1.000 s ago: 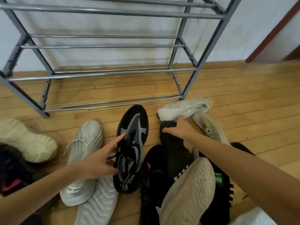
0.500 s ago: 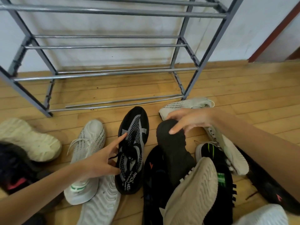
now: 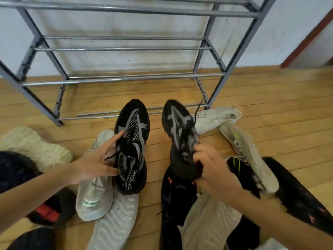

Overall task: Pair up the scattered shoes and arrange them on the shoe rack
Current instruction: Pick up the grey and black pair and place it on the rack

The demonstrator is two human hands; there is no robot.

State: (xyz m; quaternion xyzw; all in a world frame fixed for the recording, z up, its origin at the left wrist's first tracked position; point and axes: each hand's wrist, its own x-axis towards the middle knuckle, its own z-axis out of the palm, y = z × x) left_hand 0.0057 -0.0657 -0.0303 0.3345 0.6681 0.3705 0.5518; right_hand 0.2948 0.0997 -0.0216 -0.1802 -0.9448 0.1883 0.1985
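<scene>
Two matching black-and-grey knit shoes are in my hands in front of the grey metal shoe rack (image 3: 126, 78). My left hand (image 3: 95, 161) grips the left shoe (image 3: 133, 134) at its laces and collar, thumb on the near side, toe pointing at the rack. My right hand (image 3: 214, 170) holds the right shoe (image 3: 178, 130) by its heel end, upper facing up, toe toward the rack. This shoe is blurred. The rack's bars carry no shoes.
Several shoes lie scattered on the wooden floor: a white knit shoe (image 3: 216, 118) by the rack's right leg, a white shoe with a green mark (image 3: 93, 193), a black shoe with orange marks (image 3: 173, 197), a cream shoe (image 3: 32, 147) at left. A white wall stands behind the rack.
My right hand turned the dark shoe from sole-up to upper-up and raised it. My left hand closed on the other black-and-grey shoe and shifted it toward the rack.
</scene>
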